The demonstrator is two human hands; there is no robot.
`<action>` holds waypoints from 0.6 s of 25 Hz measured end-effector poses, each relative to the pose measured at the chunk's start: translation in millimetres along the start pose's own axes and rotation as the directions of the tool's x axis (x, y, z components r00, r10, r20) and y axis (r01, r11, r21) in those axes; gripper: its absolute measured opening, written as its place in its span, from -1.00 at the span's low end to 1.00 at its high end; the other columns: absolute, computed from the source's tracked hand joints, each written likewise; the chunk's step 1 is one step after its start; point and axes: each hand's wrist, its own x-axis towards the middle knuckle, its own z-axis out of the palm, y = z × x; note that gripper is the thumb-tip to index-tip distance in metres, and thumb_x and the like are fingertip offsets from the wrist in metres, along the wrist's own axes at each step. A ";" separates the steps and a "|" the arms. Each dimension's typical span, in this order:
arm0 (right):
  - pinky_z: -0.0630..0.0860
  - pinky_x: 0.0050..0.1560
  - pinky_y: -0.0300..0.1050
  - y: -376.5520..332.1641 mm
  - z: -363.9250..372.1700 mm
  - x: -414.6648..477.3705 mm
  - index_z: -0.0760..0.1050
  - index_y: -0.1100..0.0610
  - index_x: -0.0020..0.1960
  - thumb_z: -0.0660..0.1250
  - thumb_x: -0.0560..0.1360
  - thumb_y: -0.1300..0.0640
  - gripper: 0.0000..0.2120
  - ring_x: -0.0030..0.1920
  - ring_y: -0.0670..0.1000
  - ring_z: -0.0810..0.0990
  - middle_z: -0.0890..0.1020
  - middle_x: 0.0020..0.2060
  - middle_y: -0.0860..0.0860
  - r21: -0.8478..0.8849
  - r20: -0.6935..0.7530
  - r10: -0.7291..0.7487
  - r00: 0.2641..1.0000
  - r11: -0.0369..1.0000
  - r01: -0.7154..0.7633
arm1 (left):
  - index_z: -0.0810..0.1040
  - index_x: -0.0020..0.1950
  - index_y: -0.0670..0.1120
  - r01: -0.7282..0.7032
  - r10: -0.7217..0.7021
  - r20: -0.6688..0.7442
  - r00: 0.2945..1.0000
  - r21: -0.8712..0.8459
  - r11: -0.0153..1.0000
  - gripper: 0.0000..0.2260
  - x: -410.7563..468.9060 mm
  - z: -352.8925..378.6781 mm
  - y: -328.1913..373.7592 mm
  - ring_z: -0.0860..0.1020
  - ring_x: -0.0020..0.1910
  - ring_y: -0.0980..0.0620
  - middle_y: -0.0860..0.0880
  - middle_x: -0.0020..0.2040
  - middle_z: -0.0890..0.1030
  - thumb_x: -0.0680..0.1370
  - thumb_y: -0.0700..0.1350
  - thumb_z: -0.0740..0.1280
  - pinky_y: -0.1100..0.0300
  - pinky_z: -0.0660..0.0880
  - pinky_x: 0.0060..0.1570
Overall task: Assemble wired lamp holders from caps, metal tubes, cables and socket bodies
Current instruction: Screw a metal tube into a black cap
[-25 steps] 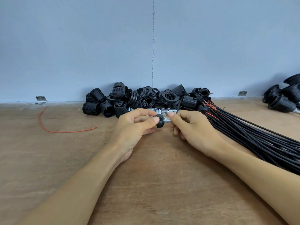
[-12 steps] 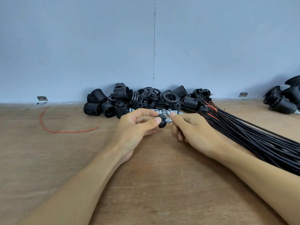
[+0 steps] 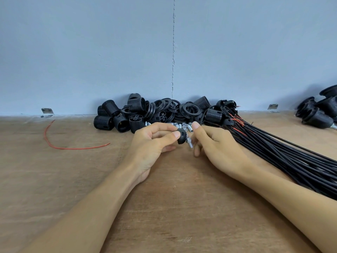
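My left hand (image 3: pixel 151 141) pinches a small black cap (image 3: pixel 181 137) between thumb and forefinger, just above the wooden table (image 3: pixel 173 207). A short metal tube (image 3: pixel 189 142) sticks out of the cap, slanting down to the right. My right hand (image 3: pixel 217 147) is right beside the tube's free end with its fingers loosely curled. Its top digit is lifted clear of the tube. A pile of black socket bodies and rings (image 3: pixel 155 113) lies against the wall. Loose metal tubes (image 3: pixel 179 124) lie in front of the pile. A bundle of black cables (image 3: pixel 284 154) runs under my right forearm.
A loose red wire (image 3: pixel 60 144) curves across the table on the left. Several assembled black holders (image 3: pixel 319 112) lie at the far right by the wall. Metal brackets (image 3: pixel 47 111) fix the table to the grey wall.
The tube, level before, now slants down to the right. My right hand has let go of its pinch on the tube and lifted its top digit. My left hand keeps the cap.
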 end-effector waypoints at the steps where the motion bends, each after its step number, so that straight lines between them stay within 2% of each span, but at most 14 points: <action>1: 0.38 -0.23 -0.39 1.0 -0.6 0.2 0.57 0.01 -0.17 0.16 0.64 -0.18 -0.62 -0.34 -0.20 0.54 0.67 -0.37 -0.10 0.010 -0.008 0.001 1.000 1.000 0.000 | 0.75 -0.14 -0.03 0.001 -0.001 -0.004 1.000 -0.006 1.000 -0.89 0.0 -0.3 0.0 0.72 -0.08 0.02 -0.19 -0.12 0.73 0.47 -0.24 0.53 0.20 0.64 -0.12; 3: 0.40 -0.24 -0.36 1.4 -1.4 0.9 0.55 -0.04 -0.08 0.28 0.62 -0.02 -0.85 -0.34 -0.18 0.56 0.69 -0.32 -0.12 0.024 0.016 -0.010 1.000 1.000 0.010 | 0.74 -0.12 -0.05 -0.001 0.001 -0.006 1.000 -0.004 1.000 -0.90 0.3 -0.2 -0.5 0.72 -0.06 0.00 -0.20 -0.11 0.73 0.48 -0.24 0.53 0.18 0.65 -0.12; 5: 0.43 -0.23 -0.32 1.3 0.2 0.5 0.55 -0.03 -0.05 0.33 0.60 0.11 -0.92 -0.35 -0.18 0.59 0.70 -0.30 -0.12 0.021 0.061 -0.015 0.998 1.000 0.013 | 0.72 -0.08 -0.08 -0.010 0.010 -0.009 1.000 0.046 0.999 -0.92 0.2 1.9 -3.0 0.73 -0.09 0.01 -0.15 -0.15 0.74 0.48 -0.24 0.53 0.17 0.66 -0.11; 8: 0.48 -0.18 -0.21 -4.5 -0.7 -2.2 0.56 -0.04 -0.05 0.38 0.56 0.04 -0.99 -0.32 -0.14 0.57 0.68 -0.28 -0.11 -0.010 0.028 -0.013 1.000 1.000 0.014 | 0.71 -0.08 -0.07 -0.019 0.022 -0.023 0.999 0.149 0.989 -0.91 0.6 4.9 -6.9 0.71 -0.15 0.06 -0.10 -0.20 0.73 0.48 -0.24 0.53 0.15 0.66 -0.04; 10: 0.47 -0.21 -0.15 -9.4 -5.2 -4.6 0.54 -0.02 -0.01 0.44 0.50 -0.03 -0.87 -0.33 -0.13 0.50 0.65 -0.26 -0.10 0.005 0.096 -0.022 0.995 1.000 0.021 | 0.71 -0.08 -0.07 -0.023 0.030 -0.033 0.999 0.185 0.983 -0.91 1.5 4.8 -8.4 0.70 -0.16 0.04 -0.11 -0.21 0.73 0.48 -0.24 0.53 0.14 0.65 -0.01; 12: 0.49 -0.21 -0.11 -15.8 -10.2 -7.2 0.52 0.01 0.00 0.52 0.43 -0.09 -0.71 -0.32 -0.15 0.49 0.64 -0.25 -0.08 -0.004 0.216 -0.008 0.976 1.000 0.009 | 0.71 -0.08 -0.07 -0.023 0.033 -0.052 0.998 0.191 0.981 -0.91 2.1 4.5 -8.8 0.70 -0.20 0.04 -0.11 -0.21 0.73 0.48 -0.24 0.53 0.21 0.64 -0.09; 13: 0.50 -0.21 -0.15 -19.1 -11.7 -8.3 0.51 0.00 -0.01 0.54 0.38 -0.16 -0.65 -0.31 -0.18 0.50 0.63 -0.25 -0.10 -0.064 0.259 -0.003 0.966 0.998 0.020 | 0.70 -0.08 -0.07 -0.023 0.035 -0.064 0.997 0.188 0.982 -0.90 2.2 4.5 -8.7 0.69 -0.22 0.05 -0.11 -0.22 0.73 0.48 -0.25 0.53 0.26 0.62 -0.14; 15: 0.44 -0.25 -0.28 -22.0 -11.5 -8.7 0.50 -0.05 -0.05 0.52 0.35 -0.27 -0.62 -0.26 -0.20 0.52 0.60 -0.24 -0.15 -0.306 0.296 -0.029 0.955 0.944 0.124 | 0.69 -0.07 -0.08 -0.020 0.035 -0.079 0.996 0.180 0.984 -0.89 1.7 5.0 -8.4 0.69 -0.24 0.07 -0.08 -0.24 0.72 0.49 -0.26 0.52 0.28 0.62 -0.16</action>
